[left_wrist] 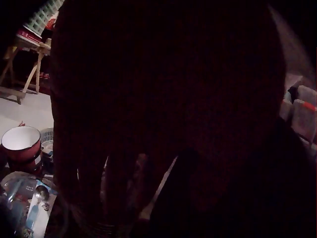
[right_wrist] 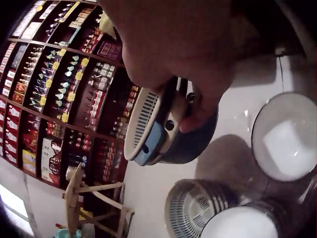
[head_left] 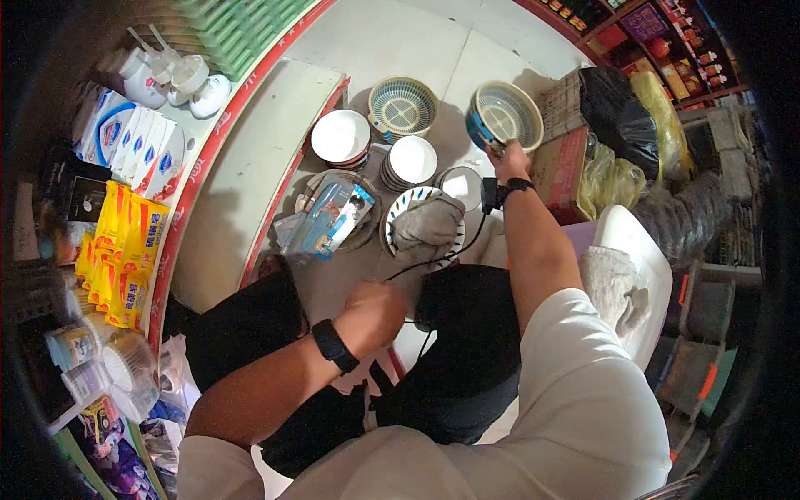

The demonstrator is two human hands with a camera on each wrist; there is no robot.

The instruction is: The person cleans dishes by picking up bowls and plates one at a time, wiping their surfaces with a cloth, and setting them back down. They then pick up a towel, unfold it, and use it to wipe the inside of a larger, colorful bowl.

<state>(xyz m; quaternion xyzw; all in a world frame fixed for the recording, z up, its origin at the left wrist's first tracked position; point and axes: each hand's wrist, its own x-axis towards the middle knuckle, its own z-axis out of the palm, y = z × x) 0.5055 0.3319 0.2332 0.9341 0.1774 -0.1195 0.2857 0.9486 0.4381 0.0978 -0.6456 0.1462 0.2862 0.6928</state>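
Observation:
My right hand (head_left: 511, 163) pinches the rim of a round plastic colander (head_left: 507, 115), lifted over the floor at the far right. In the right wrist view the thumb and fingers close on its edge; the inside is beige and slotted, the outside blue. My left hand (head_left: 377, 315), blurred, hangs near the black-clad knees with nothing seen in it; its own wrist view is very dark, with gaps between the fingers. A stack of similar colanders (head_left: 403, 107) stands on the floor, beside white bowls (head_left: 412, 160) and a red-sided bowl stack (head_left: 341, 136).
A striped plate (head_left: 392, 218) bears a grey cloth glove (head_left: 427, 229). Packaged goods (head_left: 337, 218) lie in a round tray to its left. Shelves with soap packs (head_left: 129, 242) line the left; a white tub (head_left: 646, 250) with another glove stands at right.

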